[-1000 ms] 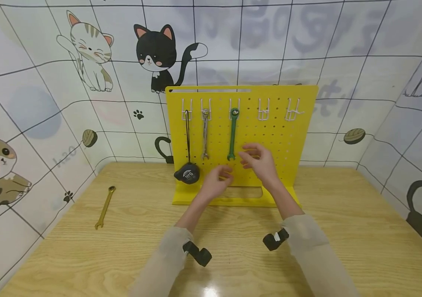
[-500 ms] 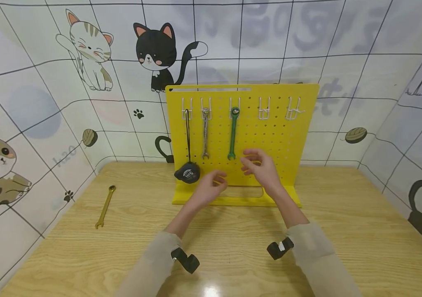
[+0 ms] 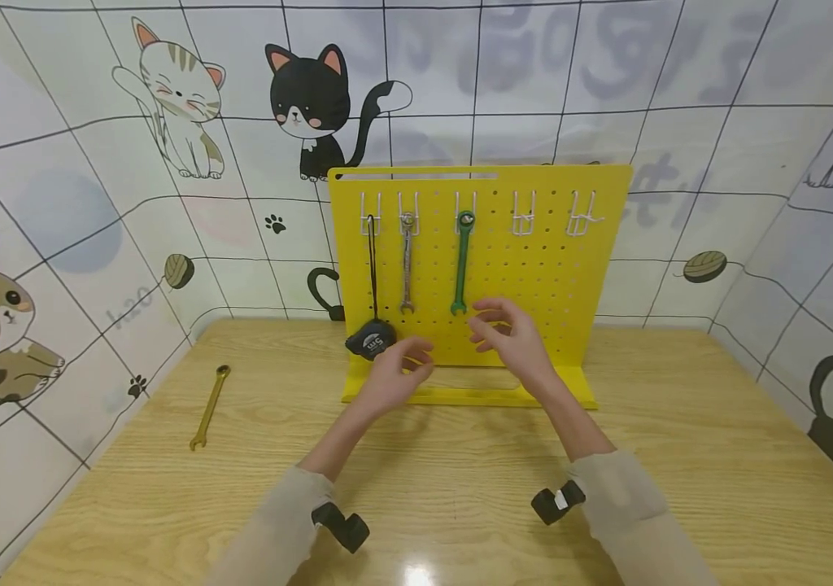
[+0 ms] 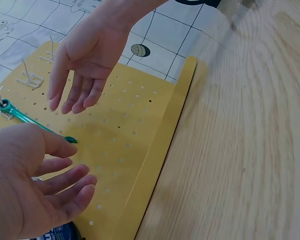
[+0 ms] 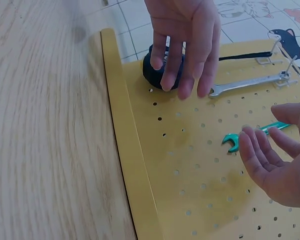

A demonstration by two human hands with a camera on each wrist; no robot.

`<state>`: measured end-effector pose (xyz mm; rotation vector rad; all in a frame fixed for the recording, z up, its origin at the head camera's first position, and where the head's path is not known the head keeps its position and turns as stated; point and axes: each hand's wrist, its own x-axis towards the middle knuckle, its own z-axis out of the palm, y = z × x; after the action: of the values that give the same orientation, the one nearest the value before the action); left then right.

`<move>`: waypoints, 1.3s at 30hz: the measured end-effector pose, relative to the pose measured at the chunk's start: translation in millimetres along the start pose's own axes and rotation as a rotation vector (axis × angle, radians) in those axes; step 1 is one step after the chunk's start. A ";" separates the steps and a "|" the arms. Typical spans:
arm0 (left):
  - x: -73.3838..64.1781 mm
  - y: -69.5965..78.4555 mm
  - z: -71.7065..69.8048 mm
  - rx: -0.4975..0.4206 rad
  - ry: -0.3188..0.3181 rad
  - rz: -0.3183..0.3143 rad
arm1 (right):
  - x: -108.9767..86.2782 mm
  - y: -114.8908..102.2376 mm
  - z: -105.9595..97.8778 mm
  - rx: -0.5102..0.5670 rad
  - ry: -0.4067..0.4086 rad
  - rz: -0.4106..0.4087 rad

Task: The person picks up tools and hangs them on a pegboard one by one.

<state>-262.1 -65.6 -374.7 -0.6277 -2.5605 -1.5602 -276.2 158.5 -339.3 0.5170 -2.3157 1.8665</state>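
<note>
Board [image 3: 534, 277]: upright near back edge of bench [image 3: 453, 488].
Left hand [image 3: 392, 377]: relaxed, fingers parted, near tape [image 3: 371, 338].
Right hand [image 3: 515, 338]: relaxed likewise, just beside green wrench [image 3: 463, 264].
Tape: hung near board's left edge.
Green wrench: hung mid-board.
Silver wrench [image 3: 407, 264]: hung between tape and green wrench.
Gold wrench [image 3: 210, 407]: flat near bench's left edge.

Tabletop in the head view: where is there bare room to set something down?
Bare tabletop lies between the yellow pegboard and right wall, between the gold wrench and left forearm, and between both forearms. Crowded: the pegboard's left half, with tape measure, silver wrench, green wrench and left hand before it.
</note>
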 end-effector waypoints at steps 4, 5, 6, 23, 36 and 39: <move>-6.4 -4.4 -8.6 -0.006 0.016 0.027 | -3.0 0.3 0.8 -0.020 -0.009 -0.007; -7.9 -5.5 -10.8 -0.013 0.019 0.029 | -3.7 0.6 1.1 -0.020 -0.013 -0.010; -9.3 -6.4 -13.0 -0.019 0.022 0.035 | -4.6 0.8 1.8 -0.019 -0.016 -0.011; -39.7 -31.4 -59.2 0.102 0.103 -0.005 | -9.8 -1.1 24.6 -0.023 -0.090 -0.027; -66.6 -48.2 -99.8 0.165 0.141 -0.085 | -5.5 4.6 54.4 -0.005 -0.143 -0.046; -73.9 -51.3 -110.2 0.180 0.149 -0.090 | -5.5 5.4 62.2 0.004 -0.165 -0.036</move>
<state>-230.0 -203.8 -385.0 -0.3688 -2.6090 -1.3241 -265.6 100.4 -360.3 0.7346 -2.3859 1.8788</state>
